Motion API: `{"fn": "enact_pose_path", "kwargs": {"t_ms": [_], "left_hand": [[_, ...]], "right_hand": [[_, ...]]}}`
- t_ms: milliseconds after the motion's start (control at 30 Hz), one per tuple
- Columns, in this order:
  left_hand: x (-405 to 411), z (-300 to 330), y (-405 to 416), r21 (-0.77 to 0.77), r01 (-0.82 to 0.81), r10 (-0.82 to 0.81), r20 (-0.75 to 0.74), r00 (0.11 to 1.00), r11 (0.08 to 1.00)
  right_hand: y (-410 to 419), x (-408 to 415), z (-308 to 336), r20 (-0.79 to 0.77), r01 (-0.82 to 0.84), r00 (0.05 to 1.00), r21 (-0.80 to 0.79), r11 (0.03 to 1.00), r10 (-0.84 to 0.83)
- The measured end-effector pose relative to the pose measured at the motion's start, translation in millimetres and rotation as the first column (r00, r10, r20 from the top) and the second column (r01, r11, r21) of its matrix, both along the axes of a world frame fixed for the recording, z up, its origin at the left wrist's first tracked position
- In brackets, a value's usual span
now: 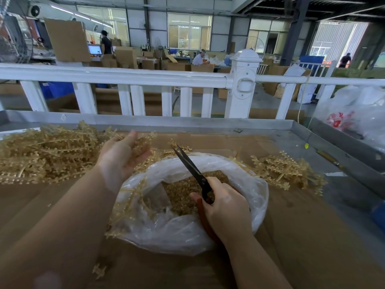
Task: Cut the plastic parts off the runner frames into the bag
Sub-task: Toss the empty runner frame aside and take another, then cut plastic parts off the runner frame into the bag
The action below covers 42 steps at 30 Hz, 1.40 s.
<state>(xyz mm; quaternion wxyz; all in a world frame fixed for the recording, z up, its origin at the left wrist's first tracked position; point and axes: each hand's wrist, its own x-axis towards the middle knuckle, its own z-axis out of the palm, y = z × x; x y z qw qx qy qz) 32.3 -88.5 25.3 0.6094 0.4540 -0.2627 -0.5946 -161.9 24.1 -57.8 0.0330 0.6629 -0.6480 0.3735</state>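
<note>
1. Two hands over a clear plastic bag [183,232] lying open on cardboard [312,236], cut parts [183,197] inside.
2. Right hand [227,209]: clenched around the scissors [193,174], blades nearly closed, tips pointing away.
3. Left hand [120,157]: palm up, fingers relaxed, touching the runner frames [48,155] heaped at left.
4. Smaller frame pile [285,172]: right of the bag.

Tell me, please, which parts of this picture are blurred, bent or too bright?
Head view: the white railing bows from wide-angle distortion; the far windows are overexposed; the near left forearm is soft; the scissors and bag are fairly sharp.
</note>
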Motion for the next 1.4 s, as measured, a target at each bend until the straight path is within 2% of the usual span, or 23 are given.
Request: {"fn": "enact_pose_path", "kwargs": {"t_ms": [100,200,233,267,300,367,467,500,567,700,733,767,800,833,867,933,967,1000,1067,1133,1233,1400], "left_hand": [[-0.3,-4.7,-1.2,-0.034,0.096,-0.096,-0.001,0.995,0.995],[-2.3,-6.5,-1.0,-0.030,0.052,-0.051,0.024,0.998,0.998],[-3.6,-7.9,0.2,-0.051,0.016,-0.012,0.079,0.997,0.999],[-4.9,-10.5,1.5,-0.084,-0.012,0.028,0.194,0.981,0.996],[-5.1,-13.8,2.6,-0.126,-0.027,0.071,0.365,0.928,0.992],[-4.4,-18.6,6.1,-0.180,0.008,0.113,0.651,0.751,0.984],[-2.4,-22.8,8.9,-0.179,0.107,0.107,0.870,0.482,0.978],[-2.7,-22.3,10.7,-0.184,0.122,0.122,0.911,0.395,0.975],[-3.0,-21.8,10.8,-0.172,0.153,0.125,0.952,0.278,0.973],[-5.5,-19.9,5.7,-0.017,0.262,0.007,0.999,0.038,0.965],[-7.5,-18.7,5.0,0.004,0.282,-0.005,1.000,0.005,0.959],[-9.5,-17.3,4.6,0.001,0.304,-0.006,1.000,0.016,0.953],[-11.7,-16.0,5.2,-0.028,0.325,-0.003,0.995,0.096,0.945],[-12.9,-14.6,6.4,-0.077,0.336,-0.007,0.971,0.240,0.939],[-13.6,-12.7,8.9,-0.133,0.329,-0.021,0.905,0.425,0.935],[-12.7,-5.4,13.5,-0.181,0.269,-0.098,0.631,0.769,0.946],[-11.8,-0.5,15.0,-0.171,0.249,-0.153,0.438,0.886,0.953],[-10.6,4.1,15.5,-0.158,0.242,-0.200,0.243,0.949,0.957],[-7.8,10.6,14.6,-0.141,0.255,-0.258,-0.002,0.966,0.957],[-9.4,11.1,17.8,-0.136,0.293,-0.308,-0.099,0.946,0.946],[-18.7,1.5,28.2,-0.125,0.324,-0.335,-0.083,0.938,0.938],[-31.9,-17.4,41.2,-0.123,0.268,-0.287,-0.170,0.943,0.955]], "right_hand": [[-0.7,-0.7,0.0,-0.009,0.002,1.000,0.022,1.000,-0.002],[-0.8,-0.9,0.0,-0.007,-0.001,1.000,0.034,0.999,0.002],[-0.8,-0.8,0.2,-0.005,-0.001,1.000,0.035,0.999,0.001],[-0.8,-0.8,0.2,-0.004,-0.001,1.000,0.033,0.999,0.001],[-0.9,-0.7,0.2,-0.005,0.000,1.000,0.030,1.000,0.000],[-1.0,-0.5,0.2,-0.010,-0.001,1.000,0.028,1.000,0.001],[-0.6,-0.2,0.2,-0.010,-0.002,1.000,0.028,1.000,0.003],[-0.7,-0.1,0.3,-0.009,-0.001,1.000,0.027,1.000,0.002],[-0.6,0.0,0.5,-0.007,0.002,1.000,0.022,1.000,-0.002],[-1.0,-0.2,-0.3,-0.009,-0.002,1.000,0.024,1.000,0.003],[-1.2,-0.5,-0.6,-0.005,-0.005,1.000,0.020,1.000,0.005],[-1.1,-0.6,-0.7,-0.002,-0.007,1.000,0.014,1.000,0.007],[-0.9,-0.7,-0.6,-0.001,-0.008,1.000,0.010,1.000,0.008],[-0.8,-0.6,-0.5,-0.002,-0.007,1.000,0.006,1.000,0.007],[-0.8,-0.6,-0.8,-0.002,-0.005,1.000,0.002,1.000,0.005],[-0.6,-0.1,-1.0,0.003,0.000,1.000,-0.007,1.000,0.000],[-0.8,0.1,-0.8,0.005,0.002,1.000,-0.011,1.000,-0.002],[-0.7,0.1,-0.8,0.004,0.003,1.000,-0.013,1.000,-0.003],[-1.0,-0.3,-0.9,0.004,0.004,1.000,-0.012,1.000,-0.004],[-0.8,-0.4,-0.5,0.013,0.008,1.000,-0.005,1.000,-0.008],[0.4,1.2,0.4,0.024,0.024,0.999,-0.038,0.999,-0.023],[1.8,2.2,1.4,0.054,0.033,0.998,-0.062,0.998,-0.029]]}}
